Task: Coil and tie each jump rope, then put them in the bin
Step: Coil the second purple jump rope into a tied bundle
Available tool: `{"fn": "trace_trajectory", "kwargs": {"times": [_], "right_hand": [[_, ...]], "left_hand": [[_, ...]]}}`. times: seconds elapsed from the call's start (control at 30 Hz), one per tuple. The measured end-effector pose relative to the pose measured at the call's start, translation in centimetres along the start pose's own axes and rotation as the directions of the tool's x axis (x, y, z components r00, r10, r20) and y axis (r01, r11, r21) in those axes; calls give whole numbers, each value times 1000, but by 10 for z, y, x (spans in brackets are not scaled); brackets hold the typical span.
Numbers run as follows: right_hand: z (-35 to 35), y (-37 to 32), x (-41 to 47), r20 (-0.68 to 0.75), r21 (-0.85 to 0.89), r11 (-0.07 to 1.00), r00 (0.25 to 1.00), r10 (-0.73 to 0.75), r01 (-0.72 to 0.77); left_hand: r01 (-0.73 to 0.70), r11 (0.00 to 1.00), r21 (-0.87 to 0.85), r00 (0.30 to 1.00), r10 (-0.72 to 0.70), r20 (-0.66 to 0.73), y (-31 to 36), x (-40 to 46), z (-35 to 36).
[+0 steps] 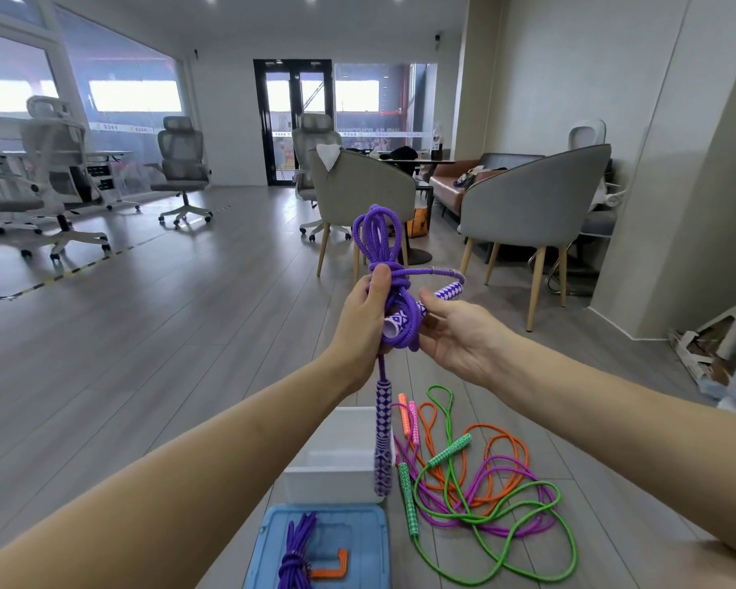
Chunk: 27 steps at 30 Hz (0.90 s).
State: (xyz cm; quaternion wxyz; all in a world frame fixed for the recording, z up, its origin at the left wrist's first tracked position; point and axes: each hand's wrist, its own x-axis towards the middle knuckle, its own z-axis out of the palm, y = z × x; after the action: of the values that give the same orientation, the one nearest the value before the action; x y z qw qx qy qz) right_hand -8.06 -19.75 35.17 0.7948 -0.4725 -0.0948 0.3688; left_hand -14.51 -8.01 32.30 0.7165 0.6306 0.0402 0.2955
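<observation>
Grey plank floor | left hand (364, 316) fingers grip braided purple rope (383, 265) coil | right hand (464, 333) fingers spread

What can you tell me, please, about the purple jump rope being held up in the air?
The purple jump rope is a braided cord, gathered into a bundle of loops with turns wrapped around its middle. Loops stick up above the left hand, which grips the bundle at the wrap. The right hand touches it from the side, fingers fairly straight. Its handles carry a purple-and-white diamond pattern: one hangs straight down on a short length of cord, in front of the white bin; the other sits by the right fingers.
</observation>
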Motion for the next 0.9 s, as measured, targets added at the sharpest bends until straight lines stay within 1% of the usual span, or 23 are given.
{"fn": "trace_trajectory", "kwargs": {"times": [0.03,0.1,0.2,0.27,0.3,0.37,0.4,0.5,0.63,0.7,0.77,0.9], "right_hand": [[0,-2,0,6,-14,1000,1000,11,-11],[-2,-6,-2,17,-92,995,999,33,-31],[-3,-7,-3,-5,-183,983,1000,30,-30],[-2,-6,-3,-19,-179,983,999,25,-28],[-1,-6,-3,-23,-148,988,999,32,-35],[-1,-7,-3,3,-78,996,999,44,-43],[-2,-7,-4,29,-80,996,999,39,-37],[-5,-8,-5,108,-198,979,994,-19,40],[-18,-8,3,142,-385,914,987,-74,124],[-22,-6,4,129,-402,904,986,-103,147],[-23,-5,4,121,-430,882,981,-153,191],[-23,4,2,192,-560,786,964,-182,260]], "left_hand": [[-4,1000,-2,1000,4,16,0,0,0],[-49,998,47,999,49,19,-2,-2,1],[-136,983,125,990,141,-30,-9,-3,6],[-157,976,151,983,170,-72,-11,-3,7],[-155,977,146,982,168,-82,-11,-3,7],[-156,978,142,982,169,-87,-9,-3,5],[-159,976,149,981,173,-83,-8,-2,4],[-152,971,185,983,167,-73,-5,1,3],[-114,961,252,992,122,-19,-8,3,1],[-115,956,270,993,114,20,-10,1,0],[-139,939,314,990,135,35,-11,-1,0],[-166,929,331,985,170,16,-12,1,0]]}}
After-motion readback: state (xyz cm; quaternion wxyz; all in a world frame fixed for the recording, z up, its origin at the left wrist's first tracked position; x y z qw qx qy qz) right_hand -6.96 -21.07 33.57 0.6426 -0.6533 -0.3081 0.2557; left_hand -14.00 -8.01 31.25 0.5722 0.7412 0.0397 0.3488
